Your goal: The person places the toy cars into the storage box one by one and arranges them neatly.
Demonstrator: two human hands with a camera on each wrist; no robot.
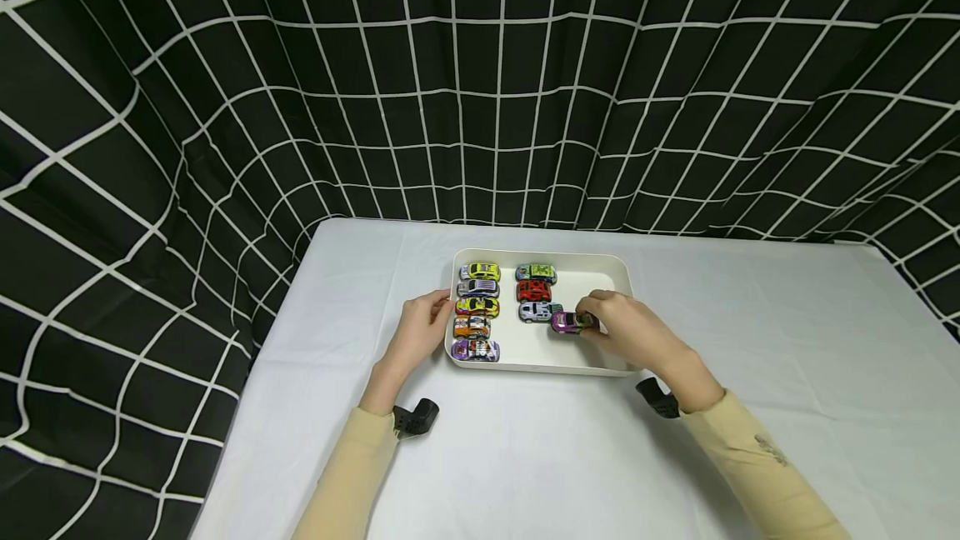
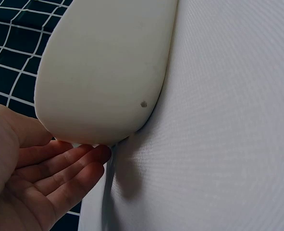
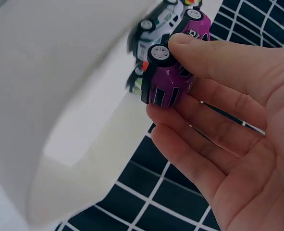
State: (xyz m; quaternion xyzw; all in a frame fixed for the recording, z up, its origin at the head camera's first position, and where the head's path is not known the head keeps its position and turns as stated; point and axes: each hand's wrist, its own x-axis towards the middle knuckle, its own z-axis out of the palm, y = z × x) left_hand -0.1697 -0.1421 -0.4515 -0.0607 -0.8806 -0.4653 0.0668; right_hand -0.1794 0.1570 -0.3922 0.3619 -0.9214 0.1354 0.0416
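Note:
My right hand (image 1: 628, 328) pinches a purple toy car (image 3: 173, 79) between thumb and fingers over the white tray (image 1: 547, 368). Just left of that car, a white-and-grey toy car (image 1: 534, 312) sits in the tray, with a red toy car (image 1: 533, 291) and a green-and-blue toy car (image 1: 536, 273) behind it. My left hand (image 1: 420, 323) is at the tray's left end. In the left wrist view its loosely extended fingers (image 2: 77, 168) touch the outer wall there, the thumb tip partly hidden by the tray.
Along the tray's left side, several toy cars stand in a column, among them a yellow one (image 1: 480, 272) and a purple-and-white one (image 1: 475, 350). A white cloth (image 1: 510, 457) covers the table. Behind it hangs a black curtain (image 1: 480, 123) with white grid lines.

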